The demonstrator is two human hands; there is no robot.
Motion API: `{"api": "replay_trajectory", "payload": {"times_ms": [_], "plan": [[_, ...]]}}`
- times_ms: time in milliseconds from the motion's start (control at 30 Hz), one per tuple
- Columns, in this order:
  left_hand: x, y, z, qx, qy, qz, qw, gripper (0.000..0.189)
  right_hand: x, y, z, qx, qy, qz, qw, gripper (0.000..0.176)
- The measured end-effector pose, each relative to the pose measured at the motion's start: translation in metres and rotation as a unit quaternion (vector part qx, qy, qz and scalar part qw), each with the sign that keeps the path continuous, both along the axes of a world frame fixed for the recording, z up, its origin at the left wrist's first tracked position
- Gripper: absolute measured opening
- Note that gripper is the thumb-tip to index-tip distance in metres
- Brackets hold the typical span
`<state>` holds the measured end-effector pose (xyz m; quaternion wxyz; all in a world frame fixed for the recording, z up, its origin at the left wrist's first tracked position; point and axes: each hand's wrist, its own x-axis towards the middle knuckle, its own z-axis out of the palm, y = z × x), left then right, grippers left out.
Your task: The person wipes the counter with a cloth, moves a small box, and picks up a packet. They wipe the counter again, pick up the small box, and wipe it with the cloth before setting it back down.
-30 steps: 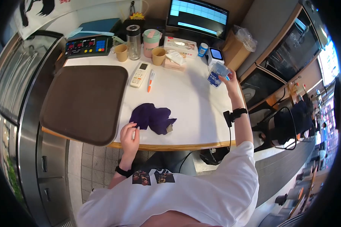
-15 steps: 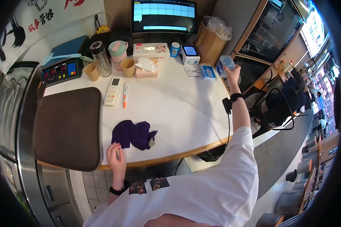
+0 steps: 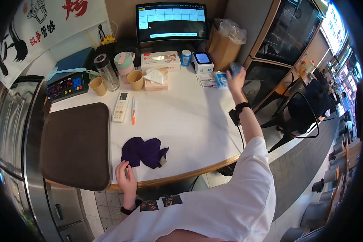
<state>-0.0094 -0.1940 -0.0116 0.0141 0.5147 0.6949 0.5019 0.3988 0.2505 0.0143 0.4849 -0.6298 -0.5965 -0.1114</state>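
Note:
At the table's far right corner my right hand is closed round a small clear plastic box, partly hidden by the fingers. Just beside it lies a blue-and-white packet. My left hand rests at the front edge of the table, its fingers loosely bent and apart, holding nothing. Right by its fingertips is a crumpled purple cloth with a small pale tag. To the left of that hand lies a large dark brown tray.
A remote control and an orange-and-white pen lie mid-table. Along the back stand paper cups, a glass bottle, a pink-green tumbler, tissue boxes, a payment device and a monitor.
My right hand has moved slightly left and inward with the plastic box, now over the corner beside the packet. The left hand stays by the cloth; the view has shifted a little.

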Motion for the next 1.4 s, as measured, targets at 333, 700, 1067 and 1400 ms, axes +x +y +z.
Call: {"api": "replay_trajectory", "payload": {"times_ms": [333,700,1067,1400], "plan": [[-0.001,-0.002,-0.007,0.023,-0.002,-0.016,1.000,0.018,-0.228,-0.274,0.055,-0.136,-0.418,0.559,0.703,0.054],[-0.003,-0.006,-0.007,0.037,0.023,-0.004,0.999,0.015,-0.225,-0.282,0.026,-0.253,-0.376,0.607,0.652,0.048],[-0.002,-0.006,-0.004,0.038,0.068,-0.053,0.996,0.014,-0.007,-0.265,0.031,-0.375,-0.243,0.128,0.885,0.043],[-0.002,-0.003,-0.007,0.039,0.075,-0.056,0.995,0.014,-0.012,-0.299,-0.026,-0.253,-0.112,-0.106,0.955,0.044]]}}
